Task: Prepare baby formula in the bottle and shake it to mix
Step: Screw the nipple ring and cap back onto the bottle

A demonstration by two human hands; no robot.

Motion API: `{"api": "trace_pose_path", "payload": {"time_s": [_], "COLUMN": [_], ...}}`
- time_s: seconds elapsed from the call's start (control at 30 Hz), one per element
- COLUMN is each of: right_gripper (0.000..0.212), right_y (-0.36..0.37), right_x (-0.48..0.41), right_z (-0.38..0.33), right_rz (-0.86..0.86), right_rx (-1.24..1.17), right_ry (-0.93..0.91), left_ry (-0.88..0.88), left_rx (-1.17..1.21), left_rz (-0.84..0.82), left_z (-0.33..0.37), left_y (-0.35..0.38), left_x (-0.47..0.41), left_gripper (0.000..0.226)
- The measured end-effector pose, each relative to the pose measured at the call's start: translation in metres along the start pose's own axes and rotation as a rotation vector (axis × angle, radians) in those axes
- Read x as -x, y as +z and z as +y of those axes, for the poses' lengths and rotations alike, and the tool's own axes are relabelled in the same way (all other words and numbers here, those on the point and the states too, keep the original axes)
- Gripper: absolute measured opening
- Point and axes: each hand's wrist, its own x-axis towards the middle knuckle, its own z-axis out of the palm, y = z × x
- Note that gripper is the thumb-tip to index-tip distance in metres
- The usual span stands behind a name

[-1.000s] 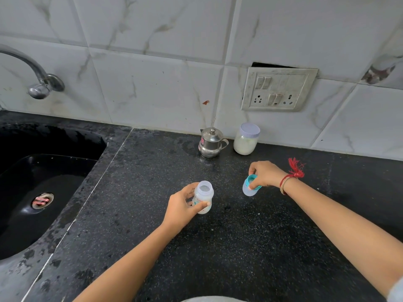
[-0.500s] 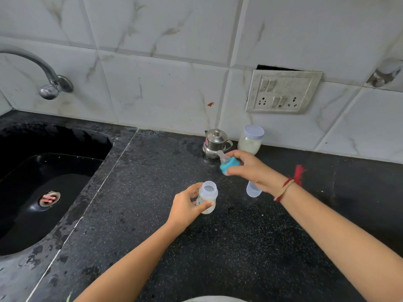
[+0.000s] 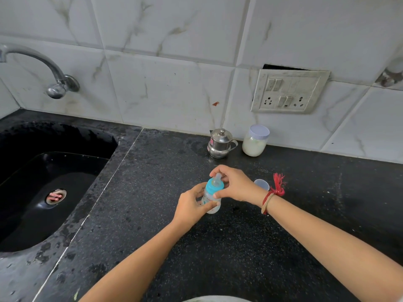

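A small clear baby bottle stands on the black counter, and my left hand grips its body from the left. On the bottle's neck sits the blue nipple ring with its clear teat pointing up. My right hand wraps its fingers around that ring from the right. The bottle's clear cap rests on the counter just behind my right wrist, partly hidden. A jar of white powder with a pale lid stands by the wall.
A small steel pot with a lid stands left of the jar. A black sink with a tap above it fills the left side. A switch and socket plate hangs on the tiled wall.
My right hand lifted the blue nipple ring out of the clear cap, carried it leftward and set it on the bottle's neck. My left hand kept hold of the bottle.
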Motion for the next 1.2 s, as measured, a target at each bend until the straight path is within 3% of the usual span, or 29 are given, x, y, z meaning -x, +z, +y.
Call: {"api": "trace_pose_path", "payload": {"time_s": [0.4, 0.53, 0.77, 0.93, 1.0, 1.13, 1.2], "right_gripper": [0.045, 0.047, 0.043, 0.067, 0.068, 0.074, 0.063], "right_y": [-0.006, -0.009, -0.002, 0.002, -0.008, -0.030, -0.027], "right_x": [-0.006, -0.009, -0.016, -0.016, -0.015, -0.008, -0.006], "right_z": [-0.022, -0.026, -0.029, -0.036, -0.039, -0.045, -0.045], "right_rz": [-0.019, -0.090, 0.030, 0.117, 0.041, -0.307, -0.329], "right_rx": [0.439, 0.472, 0.672, 0.810, 0.715, 0.589, 0.626], "right_ry": [-0.066, -0.063, -0.011, 0.087, 0.083, 0.021, -0.066], "left_ry": [0.018, 0.026, 0.012, -0.007, -0.011, -0.003, -0.010], "left_rx": [0.013, 0.015, 0.017, 0.009, 0.014, 0.019, 0.021], "left_rz": [0.007, 0.004, 0.014, 0.020, 0.024, 0.014, 0.014], "left_z": [-0.003, -0.003, -0.004, -0.007, -0.006, -0.003, -0.004], "left_y": [0.000, 0.000, 0.001, 0.003, 0.002, 0.001, 0.001], "left_x": [-0.002, -0.002, -0.001, -0.002, -0.002, -0.001, -0.001], "left_gripper": [0.060, 0.060, 0.057, 0.061, 0.062, 0.062, 0.063]}}
